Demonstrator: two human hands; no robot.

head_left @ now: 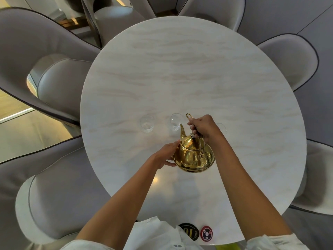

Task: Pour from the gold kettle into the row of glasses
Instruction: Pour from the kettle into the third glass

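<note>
A shiny gold kettle [193, 156] sits low over the round marble table [180, 78], its spout aimed away from me toward the middle glass [176, 121]. My right hand [203, 126] grips the kettle's wire handle from above. My left hand [166, 155] rests flat against the kettle's left side. A second clear glass [146, 124] stands further left. A third glass [222, 127] is mostly hidden behind my right hand. Whether the kettle touches the table I cannot tell.
Grey padded chairs [54, 87] ring the table on all sides. Two round stickers, one black and gold [187, 231] and one red [206, 233], lie at the near edge beside my white sleeves.
</note>
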